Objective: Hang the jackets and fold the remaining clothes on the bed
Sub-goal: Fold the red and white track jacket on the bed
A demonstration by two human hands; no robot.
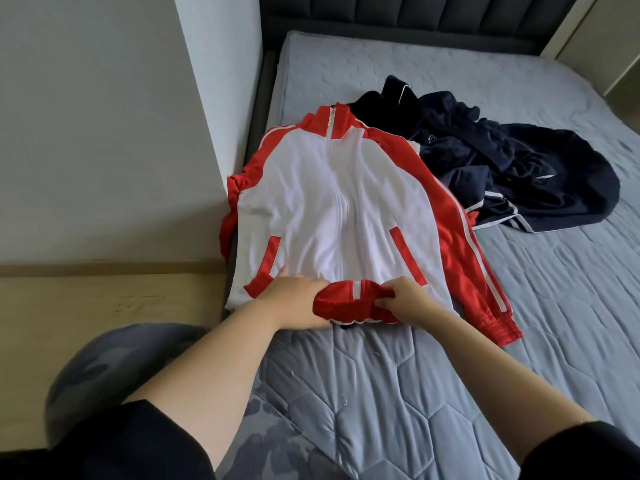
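Note:
A white track jacket (332,202) with red sleeves, collar and pocket trims lies front up, zipped, on the grey quilted bed (398,393). Its red hem band (349,301) is bunched up at the near edge. My left hand (294,296) grips the left end of that bunched hem, and my right hand (407,294) pinches its right end. The jacket's right sleeve (481,268) stretches down toward the near right. A pile of dark navy clothes (512,161) with white piping lies crumpled behind and to the right of the jacket.
A dark padded headboard (415,19) runs along the far end of the bed. A white wall (104,116) and pale wooden floor (104,306) lie to the left. My knee in patterned grey fabric (114,368) is at the bed's near left edge.

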